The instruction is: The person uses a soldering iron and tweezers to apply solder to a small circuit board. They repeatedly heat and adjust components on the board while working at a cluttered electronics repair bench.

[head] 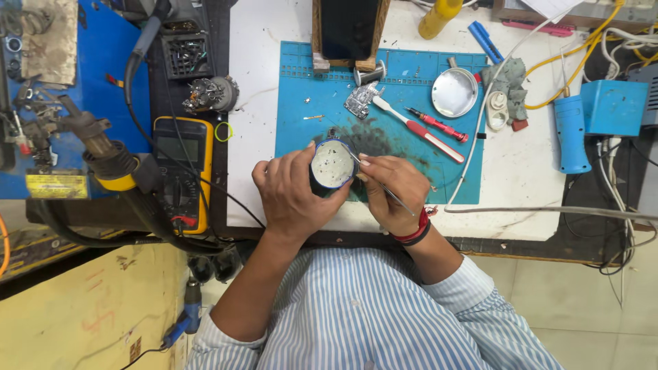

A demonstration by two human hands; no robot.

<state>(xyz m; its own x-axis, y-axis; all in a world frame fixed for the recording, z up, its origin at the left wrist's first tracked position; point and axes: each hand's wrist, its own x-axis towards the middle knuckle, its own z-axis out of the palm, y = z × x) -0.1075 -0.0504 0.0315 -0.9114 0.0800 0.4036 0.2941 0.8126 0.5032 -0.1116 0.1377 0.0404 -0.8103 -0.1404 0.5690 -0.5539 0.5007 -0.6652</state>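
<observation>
Both hands meet at the near edge of the blue mat (295,137), over the white table (253,82). Left hand (291,199) is wrapped around a small round tin (333,166), fingers curled about its dark wall, holding it upright with the pale inside facing up. Small specks lie in the tin; what they are cannot be told. Right hand (394,192) pinches thin metal tweezers (373,178) between thumb and forefinger, the tip reaching over the rim into the tin, the back end slanting toward the wrist, which wears a red band (415,233).

Judged step: a small part is being picked from, or set into, the tin. The next move appears to call for a steady left grip and a fine, light closing of the tweezers, with the tin kept level so nothing spills.

Surroundings, left to right. Well to the left of the left hand: a thick black hose with a metal nozzle (103,147), then a yellow meter (181,171) with its leads. Beyond the hands on the mat: a small circuit board (361,101) and a white toothbrush with a red handle (419,130). Beside that, a red screwdriver (436,124), then a round metal lid (455,92). Far right of the right hand: a grey rag (507,82) and a blue handheld tool (570,133).
</observation>
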